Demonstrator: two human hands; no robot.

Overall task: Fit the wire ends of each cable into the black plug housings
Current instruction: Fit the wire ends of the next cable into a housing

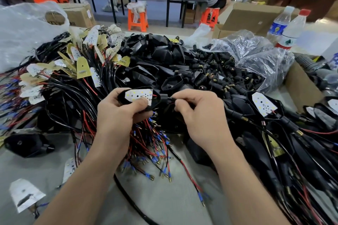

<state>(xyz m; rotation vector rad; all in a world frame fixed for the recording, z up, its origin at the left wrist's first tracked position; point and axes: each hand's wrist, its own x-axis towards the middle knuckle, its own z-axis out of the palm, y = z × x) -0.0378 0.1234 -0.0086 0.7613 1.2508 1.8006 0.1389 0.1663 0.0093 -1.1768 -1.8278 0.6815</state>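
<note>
The left hand [117,113] grips a black housing [139,97], thumb on its LED board. The right hand [197,113] pinches the cable [169,99] at the housing's neck.

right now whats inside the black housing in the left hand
A white LED board fills the housing, the left hand's thumb pressing it. A red wire shows at its right edge. Anything beneath the board is covered.

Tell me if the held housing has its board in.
In: the white board lies within the housing rim, under the left hand's thumb.
</note>
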